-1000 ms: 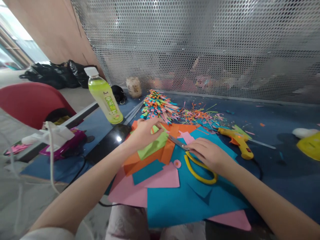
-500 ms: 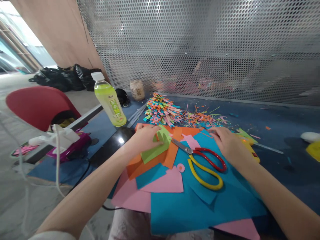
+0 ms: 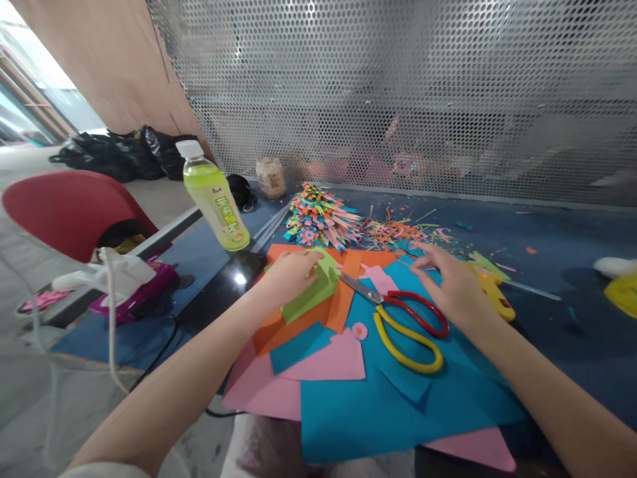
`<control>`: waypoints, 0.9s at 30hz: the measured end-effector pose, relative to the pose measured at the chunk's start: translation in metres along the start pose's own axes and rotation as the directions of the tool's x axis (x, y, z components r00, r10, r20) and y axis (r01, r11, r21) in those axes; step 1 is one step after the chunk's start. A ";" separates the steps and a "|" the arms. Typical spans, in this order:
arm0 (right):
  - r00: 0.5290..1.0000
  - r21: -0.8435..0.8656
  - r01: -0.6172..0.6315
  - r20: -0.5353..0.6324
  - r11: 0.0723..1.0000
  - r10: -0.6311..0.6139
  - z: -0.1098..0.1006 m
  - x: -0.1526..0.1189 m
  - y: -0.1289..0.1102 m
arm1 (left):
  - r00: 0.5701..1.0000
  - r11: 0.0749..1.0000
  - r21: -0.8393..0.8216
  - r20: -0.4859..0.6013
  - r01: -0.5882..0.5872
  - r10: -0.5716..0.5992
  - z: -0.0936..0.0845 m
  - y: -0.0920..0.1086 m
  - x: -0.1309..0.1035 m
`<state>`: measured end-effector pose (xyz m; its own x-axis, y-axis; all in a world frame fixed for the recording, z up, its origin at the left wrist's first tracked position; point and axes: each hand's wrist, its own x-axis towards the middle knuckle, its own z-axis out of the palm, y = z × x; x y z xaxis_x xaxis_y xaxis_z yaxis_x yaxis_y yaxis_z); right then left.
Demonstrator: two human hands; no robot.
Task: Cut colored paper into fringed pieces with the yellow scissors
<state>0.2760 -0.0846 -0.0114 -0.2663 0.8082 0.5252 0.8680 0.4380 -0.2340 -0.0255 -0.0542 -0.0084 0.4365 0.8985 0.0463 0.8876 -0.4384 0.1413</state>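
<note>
My left hand [image 3: 294, 275] rests over a green paper sheet [image 3: 311, 300], its fingers loosely curved and apart; some fingertips are hidden. My right hand [image 3: 448, 282] hovers with thumb and fingers spread above the far right part of a large blue sheet [image 3: 363, 418]. Between the hands lie scissors [image 3: 371, 292] with one red and one yellow handle, blades pointing left. An orange strip [image 3: 344, 295] sits beneath the blade tips. A small pink paper flower [image 3: 359, 331] lies left of the yellow handle, near a pink piece [image 3: 338, 362] and other coloured sheets.
Behind the sheets stands a cone of layered coloured paper [image 3: 321, 216], with paper scraps [image 3: 398, 232] to its right. A drink bottle [image 3: 216, 199] stands at left, near a black glossy slab [image 3: 223, 292]. A yellow tool [image 3: 497, 292] lies beyond my right hand. Perforated metal [image 3: 398, 86] rises behind.
My right hand has lifted slightly and its fingers have spread from a near pinch. My left hand has shifted slightly over the green sheet. The view has moved a little; the scissors lie as before.
</note>
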 end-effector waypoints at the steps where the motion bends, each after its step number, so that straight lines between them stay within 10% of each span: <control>1: 0.999 -0.001 0.044 -0.013 0.999 -0.044 0.002 -0.001 -0.002 | 1.000 1.000 -0.001 -0.010 -0.005 0.005 0.001 0.000 0.001; 11: 0.948 0.003 0.294 0.127 0.956 -0.292 0.015 -0.008 -0.007 | 0.980 0.984 -0.067 -0.124 -0.163 0.154 0.023 0.000 0.009; 21: 0.704 0.302 0.583 0.276 0.755 -0.654 0.012 -0.022 -0.046 | 0.983 0.985 0.049 -0.068 -0.166 0.169 0.021 0.000 0.010; 27: 0.731 0.332 0.570 0.213 0.752 -0.648 0.012 -0.023 -0.045 | 0.988 0.983 0.147 -0.088 -0.112 0.126 0.013 0.000 0.009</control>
<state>0.2383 -0.1179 -0.0223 -0.8465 0.3909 0.3615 0.3616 0.9204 -0.1486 -0.0193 -0.0465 -0.0212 0.5300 0.8344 0.1510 0.8451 -0.5345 -0.0122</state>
